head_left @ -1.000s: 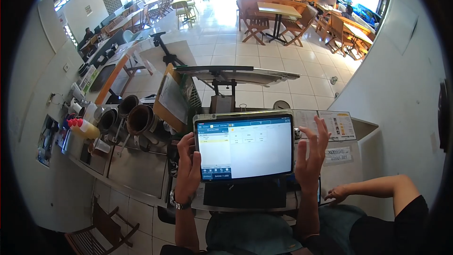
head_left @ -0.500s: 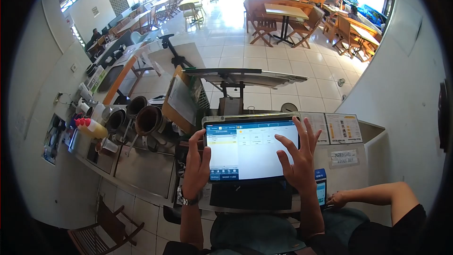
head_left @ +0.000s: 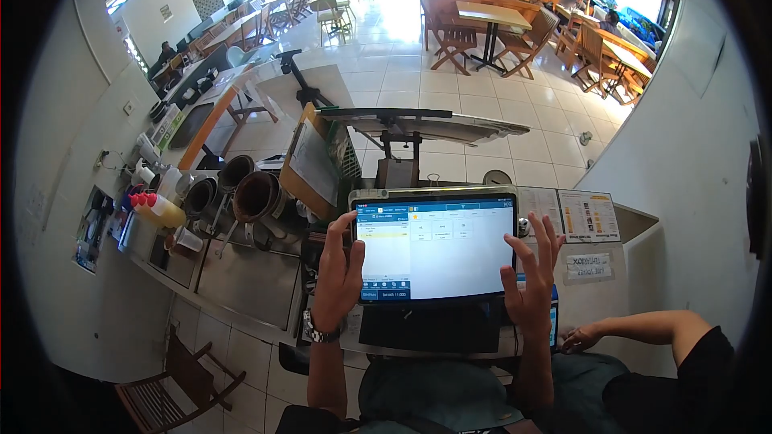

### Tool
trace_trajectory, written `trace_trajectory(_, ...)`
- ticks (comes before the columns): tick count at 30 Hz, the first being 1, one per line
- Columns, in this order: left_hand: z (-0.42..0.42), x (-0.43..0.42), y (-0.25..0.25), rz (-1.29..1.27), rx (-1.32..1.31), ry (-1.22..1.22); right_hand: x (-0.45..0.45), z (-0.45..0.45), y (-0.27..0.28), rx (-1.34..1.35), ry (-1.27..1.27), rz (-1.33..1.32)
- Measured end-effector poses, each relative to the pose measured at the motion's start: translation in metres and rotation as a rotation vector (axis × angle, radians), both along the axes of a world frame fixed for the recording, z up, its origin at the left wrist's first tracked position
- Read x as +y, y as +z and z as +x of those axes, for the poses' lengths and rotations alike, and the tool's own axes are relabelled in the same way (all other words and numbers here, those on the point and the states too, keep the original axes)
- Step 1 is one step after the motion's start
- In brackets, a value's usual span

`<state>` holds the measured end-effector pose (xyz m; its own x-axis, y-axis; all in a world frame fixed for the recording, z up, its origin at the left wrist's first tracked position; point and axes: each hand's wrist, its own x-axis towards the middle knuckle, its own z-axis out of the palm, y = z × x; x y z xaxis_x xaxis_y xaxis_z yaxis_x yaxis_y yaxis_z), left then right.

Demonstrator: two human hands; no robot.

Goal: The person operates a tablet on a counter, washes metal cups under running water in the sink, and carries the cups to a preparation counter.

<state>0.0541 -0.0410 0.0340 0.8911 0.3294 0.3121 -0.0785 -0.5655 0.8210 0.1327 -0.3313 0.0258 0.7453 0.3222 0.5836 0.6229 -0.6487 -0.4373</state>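
A tablet [head_left: 458, 261] with a lit touchscreen stands tilted toward me, showing a list with a yellow row at left and small tiles at right. My left hand [head_left: 336, 285], with a metal-banded watch [head_left: 320, 331] at its wrist, grips the tablet's left edge, the thumb lying along the front. Beside the right edge is my right hand [head_left: 531, 273], fingers spread and slightly bent; whether a fingertip touches the tablet I cannot tell. Below the tablet is a dark flat surface [head_left: 426, 329]. A blue device with a lit screen [head_left: 553, 317] is partly hidden behind my right wrist.
Another person's hand [head_left: 581, 337] rests near the blue device at right. Printed menu sheets [head_left: 591, 215] lie on the counter. At left stand dark round containers [head_left: 257, 197], squeeze bottles [head_left: 161, 210] and a clipboard [head_left: 310, 162]. A wooden chair [head_left: 181, 386] is at lower left.
My right hand has moved from over the touchscreen to the tablet's right edge. My left hand keeps its hold. The whole view has shifted slightly.
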Motion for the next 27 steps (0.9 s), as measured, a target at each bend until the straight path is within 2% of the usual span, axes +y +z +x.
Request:
trace_trajectory(2,0.001,-0.002,0.004,0.079,-0.042,0.0,-0.005,-0.003,-0.002,0.029,0.034,0.051)
trace_trajectory(9,-0.005,-0.001,-0.011,0.046,-0.054,0.0,-0.006,-0.004,-0.005,0.037,0.02,0.077)
trace_trajectory(12,-0.016,-0.005,-0.011,-0.015,-0.056,0.055,0.004,-0.002,0.008,0.018,0.015,-0.043)
trace_trajectory(14,-0.024,-0.007,-0.01,-0.153,-0.051,0.016,0.014,0.001,0.017,-0.022,0.046,-0.162)
trace_trajectory(17,-0.036,-0.008,-0.021,-0.075,-0.086,0.065,0.029,0.009,0.023,-0.043,0.077,-0.215)
trace_trajectory(21,-0.055,-0.011,-0.037,-0.109,-0.057,0.096,0.045,0.018,0.028,-0.05,0.103,-0.299)
trace_trajectory(23,-0.064,-0.015,-0.047,-0.32,-0.08,0.1,0.048,0.019,0.028,-0.054,0.106,-0.343)
trace_trajectory(27,-0.076,-0.022,-0.058,-0.459,-0.099,0.128,0.048,0.02,0.028,-0.023,0.085,-0.372)
